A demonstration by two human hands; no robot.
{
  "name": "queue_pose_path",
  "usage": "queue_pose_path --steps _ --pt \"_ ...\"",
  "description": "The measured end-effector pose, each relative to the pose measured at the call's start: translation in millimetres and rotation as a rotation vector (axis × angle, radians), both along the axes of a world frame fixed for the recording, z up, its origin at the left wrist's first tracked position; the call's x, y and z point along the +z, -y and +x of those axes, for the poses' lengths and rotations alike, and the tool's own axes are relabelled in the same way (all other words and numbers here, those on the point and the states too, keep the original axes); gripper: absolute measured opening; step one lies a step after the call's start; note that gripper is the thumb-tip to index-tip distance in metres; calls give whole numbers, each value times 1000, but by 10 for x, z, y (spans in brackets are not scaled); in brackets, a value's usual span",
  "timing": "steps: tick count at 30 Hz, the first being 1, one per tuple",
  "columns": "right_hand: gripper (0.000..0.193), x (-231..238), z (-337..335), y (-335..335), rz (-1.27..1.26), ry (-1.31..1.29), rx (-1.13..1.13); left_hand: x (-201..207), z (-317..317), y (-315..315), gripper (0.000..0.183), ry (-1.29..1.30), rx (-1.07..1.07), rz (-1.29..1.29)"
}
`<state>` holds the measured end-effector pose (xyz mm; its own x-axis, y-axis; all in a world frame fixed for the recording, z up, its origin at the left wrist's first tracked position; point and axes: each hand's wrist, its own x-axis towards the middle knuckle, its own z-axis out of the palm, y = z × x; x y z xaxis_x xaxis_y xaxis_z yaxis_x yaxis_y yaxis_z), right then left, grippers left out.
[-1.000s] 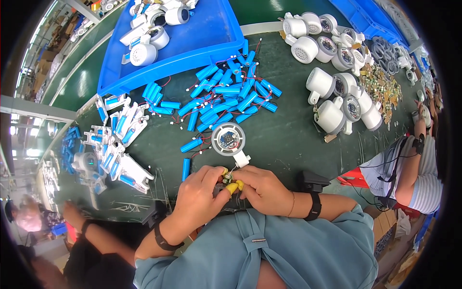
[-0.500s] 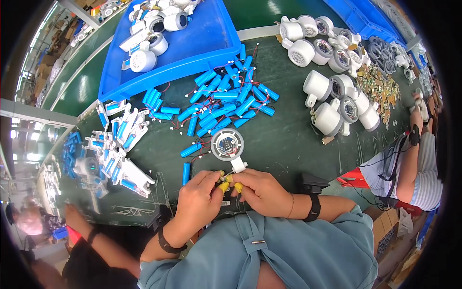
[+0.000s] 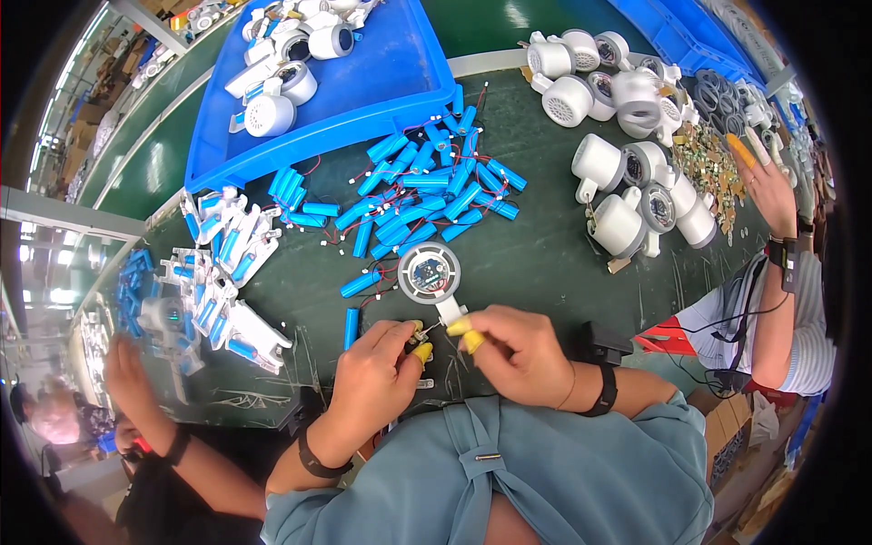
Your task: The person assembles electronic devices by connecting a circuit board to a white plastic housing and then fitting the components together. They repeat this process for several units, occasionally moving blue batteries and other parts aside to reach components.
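Observation:
In front of me on the table lies a round white housing (image 3: 430,272) with a grey rim, a circuit board and red wires inside. Its short white neck (image 3: 449,311) points toward me. My left hand (image 3: 380,371), yellow covers on thumb and forefinger, pinches a small circuit board (image 3: 420,335) just below the neck. My right hand (image 3: 520,356), with the same yellow covers, is closed in a pinch beside the neck's end. Whatever lies between its fingertips is too small to make out.
Blue cylindrical batteries (image 3: 418,209) with wires are heaped beyond the housing. A blue tray (image 3: 381,91) stands at far left, white shells with batteries (image 3: 222,254) below it. More white housings (image 3: 618,222) and loose circuit boards (image 3: 713,173) lie right. Co-workers' hands (image 3: 770,189) reach in at both sides.
My right hand has moved right and slightly up, away from my left fingertips. The left hand stays nearly still. At right, a co-worker's hand rises over the parts; another moves at left.

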<state>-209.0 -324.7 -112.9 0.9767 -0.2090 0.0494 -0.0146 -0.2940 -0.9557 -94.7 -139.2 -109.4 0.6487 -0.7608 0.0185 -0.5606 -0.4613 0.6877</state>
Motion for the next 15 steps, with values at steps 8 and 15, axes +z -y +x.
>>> queue_pose_path --steps 8,15 --pt "49 -5 165 47 -151 183 -201 34 5 29 31 -12 -7 20" --pt "77 -109 440 -56 -271 76 -185 30 2 35 31 7 -36 28"
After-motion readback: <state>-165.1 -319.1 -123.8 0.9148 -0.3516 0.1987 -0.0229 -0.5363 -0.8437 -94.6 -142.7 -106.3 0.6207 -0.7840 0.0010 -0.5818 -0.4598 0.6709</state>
